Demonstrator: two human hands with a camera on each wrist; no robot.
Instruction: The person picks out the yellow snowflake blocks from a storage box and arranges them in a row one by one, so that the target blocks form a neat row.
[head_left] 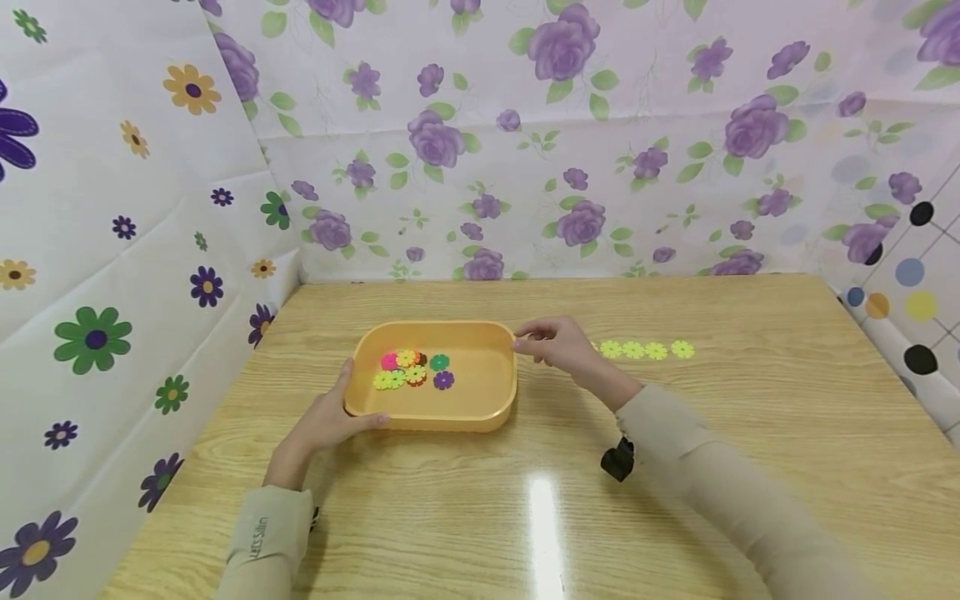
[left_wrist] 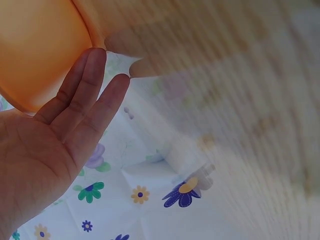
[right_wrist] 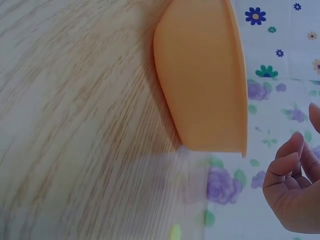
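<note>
An orange plastic tray point(head_left: 472, 367) sits on the wooden table. My left hand point(head_left: 330, 417) holds its near left corner, the thumb along the front rim and the fingers against the left end. In the left wrist view those fingers point(left_wrist: 85, 95) lie nearly straight along the tray's outer wall point(left_wrist: 45, 45). Small flower-shaped pieces point(head_left: 415, 373) in yellow, pink, green, red and purple lie inside, mostly toward the left. My right hand point(head_left: 562, 346) hovers at the right rim, fingers loosely bent. Nothing shows between its fingers in the right wrist view, where the hand point(right_wrist: 295, 185) is partly cut off.
A row of yellow flower pieces point(head_left: 632, 350) lies on the table point(head_left: 750, 433), right of the tray; the right hand hides its left end. Flower-patterned sheets point(head_left: 480, 167) stand behind and to the left. A dotted sheet point(head_left: 911, 275) stands at the right.
</note>
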